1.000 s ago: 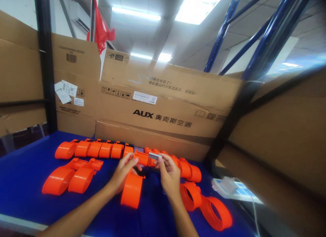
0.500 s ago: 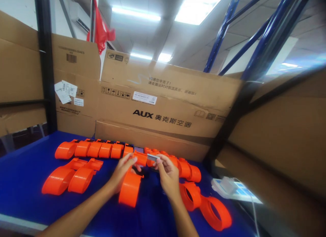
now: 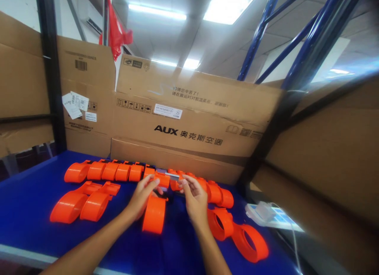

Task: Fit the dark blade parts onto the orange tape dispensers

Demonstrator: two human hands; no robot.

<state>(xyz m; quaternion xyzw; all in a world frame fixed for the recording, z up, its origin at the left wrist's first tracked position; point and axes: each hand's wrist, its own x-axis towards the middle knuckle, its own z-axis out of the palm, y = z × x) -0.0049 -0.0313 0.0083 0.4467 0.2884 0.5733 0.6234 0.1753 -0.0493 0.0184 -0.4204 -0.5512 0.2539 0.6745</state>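
My left hand (image 3: 143,198) is closed around an orange plastic tape dispenser (image 3: 154,216), whose wide curved band hangs below my fingers. Its upper block points right, toward my other hand. A thin grey metal strip (image 3: 172,176) lies against the right end of that block. My right hand (image 3: 194,196) pinches the strip's outer end between thumb and fingertips. Part of the dispenser is hidden behind my left fingers, and a dark piece shows beneath its block.
Rows of similar orange dispensers (image 3: 109,171) line the back of the blue table (image 3: 118,249). Two more (image 3: 94,206) lie at left, and orange rings (image 3: 251,243) at right. A white power strip (image 3: 275,216) with a cable sits right. Cardboard (image 3: 189,123) walls the back.
The strip and the dispenser's block have come closer together, with less of the strip showing. The hanging band has turned and shifted slightly up and right.
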